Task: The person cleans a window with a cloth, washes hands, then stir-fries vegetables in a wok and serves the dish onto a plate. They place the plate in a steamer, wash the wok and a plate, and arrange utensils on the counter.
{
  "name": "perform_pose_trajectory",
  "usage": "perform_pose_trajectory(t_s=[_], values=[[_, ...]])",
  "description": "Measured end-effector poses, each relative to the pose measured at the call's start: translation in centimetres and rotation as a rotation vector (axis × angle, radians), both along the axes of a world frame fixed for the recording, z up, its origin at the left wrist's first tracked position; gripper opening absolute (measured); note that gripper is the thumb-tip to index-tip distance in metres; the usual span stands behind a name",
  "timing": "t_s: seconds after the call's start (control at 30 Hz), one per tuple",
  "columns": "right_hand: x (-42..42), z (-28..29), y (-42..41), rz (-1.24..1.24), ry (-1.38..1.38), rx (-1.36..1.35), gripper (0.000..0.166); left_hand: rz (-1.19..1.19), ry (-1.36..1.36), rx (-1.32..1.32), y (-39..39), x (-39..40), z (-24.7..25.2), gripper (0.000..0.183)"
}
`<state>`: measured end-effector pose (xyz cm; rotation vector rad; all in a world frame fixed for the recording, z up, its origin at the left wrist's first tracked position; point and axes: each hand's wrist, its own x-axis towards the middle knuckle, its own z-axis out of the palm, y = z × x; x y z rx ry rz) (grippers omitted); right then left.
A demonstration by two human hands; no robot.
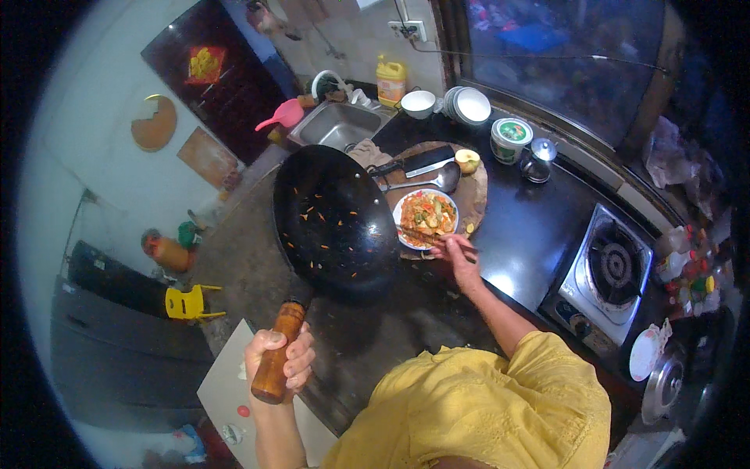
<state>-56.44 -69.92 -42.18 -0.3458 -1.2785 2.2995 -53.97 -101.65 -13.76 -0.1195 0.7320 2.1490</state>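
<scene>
My left hand [280, 357] grips the wooden handle [275, 363] of a black wok [340, 223], which is tilted so its inside faces me. Small orange and pale food bits cling to the wok's surface. In my right hand [460, 261] is a pair of chopsticks [430, 235], their tips at the food in a white bowl [454, 210]. Shredded orange vegetables with pale and green pieces [426, 214] fill that bowl. It sits on a round wooden cutting board [477, 193], close to the wok's right rim.
On the board lie a metal ladle [448, 177], a knife [430, 167] and a cut apple half [467, 161]. Behind are a sink [340, 126], stacked bowls [471, 105], a lidded tub [511, 140] and a glass jar [538, 161]. A gas stove [612, 272] stands right.
</scene>
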Motion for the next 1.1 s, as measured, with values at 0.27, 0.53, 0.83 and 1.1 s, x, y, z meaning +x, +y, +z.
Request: perform_pose_trajectory(t_s=[0.27, 0.53, 0.83, 1.1], values=[[1.0, 0.3, 0.8, -0.177, 0.009, 0.156, 0.027, -0.02, -0.074, 0.025, -1.6, 0.7, 0.5, 0.037], [9.9, 3.8, 5.5, -0.651, 0.04, -0.036, 0.024, -0.197, -0.158, 0.227, -2.7, 3.5, -0.2, 0.045], [21.5, 7.4, 8.3, -1.101, 0.167, -0.017, 0.024, -0.616, -0.426, 0.521, 5.1, 1.1, -6.2, 0.048], [33.9, 11.6, 4.5, -1.519, 0.165, 0.073, 0.024, -0.954, -0.75, 0.575, 15.7, 1.6, -8.5, 0.049]])
